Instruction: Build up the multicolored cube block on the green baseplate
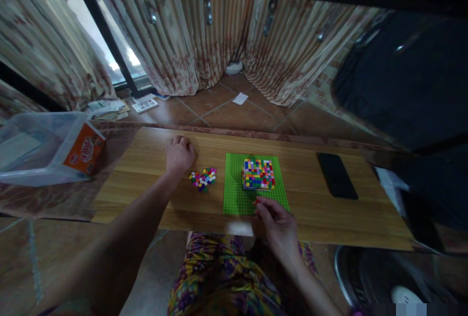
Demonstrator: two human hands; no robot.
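Observation:
A block of many-coloured small toy bricks [259, 174] stands on a green studded baseplate [233, 184]. My right hand [278, 221] is over the plate's near edge, thumb and fingertips pinched on a small red brick [257, 202], just short of the block. To the left of the plate lies a loose pile of bricks [203, 178] in mixed colours. Just beyond that pile, my left hand [180, 154] rests palm down on the wooden table, its fingers curled in. Whatever may be under those fingers is hidden.
A black phone [337, 175] lies on the right part of the wooden table [300, 194]. At the left stands a clear plastic box [47, 150] with an orange label. Curtains [190, 38] hang behind, and papers [107, 108] lie on the floor.

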